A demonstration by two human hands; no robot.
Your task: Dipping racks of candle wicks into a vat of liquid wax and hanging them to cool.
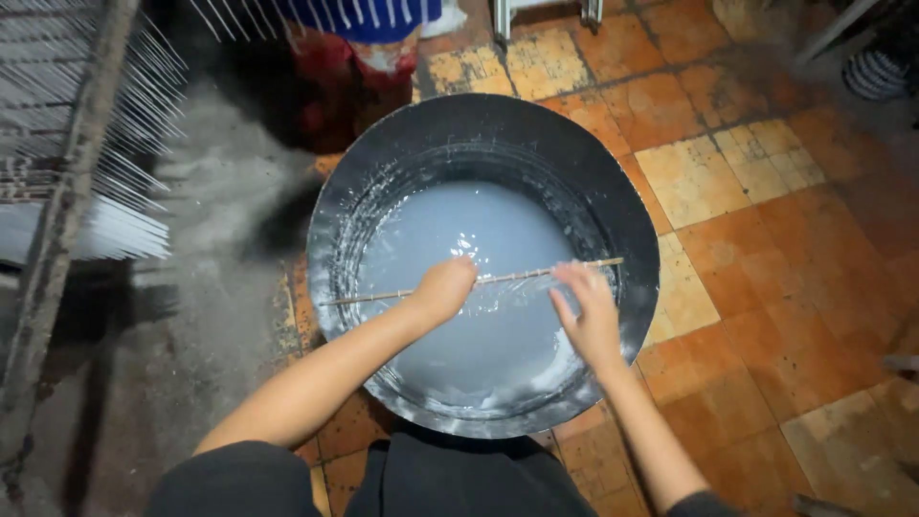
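Left hand [442,287] fingers curled shut around a thin bamboo stick [479,280], gripping near its middle, frame centre. Right hand [589,311] fingers pinched on the same stick further right, slightly blurred, so exact fingertip contact is hard to tell. Stick lies almost level, slightly raised to the right, spanning the basin from left wall to right wall, just over or touching the liquid; cannot tell which. Pale grey-white liquid [479,325] ripples and glints right under the hands. Big round black basin [632,249] holds it, inner walls smeared white, sitting on an orange tiled floor [766,287], centre of frame. Upper left: rack of many thin white-coated sticks [124,144], grey powder spread on the floor beneath it. Progress judged: many sticks sit coated on the rack, this one looks bare, basin about half full.
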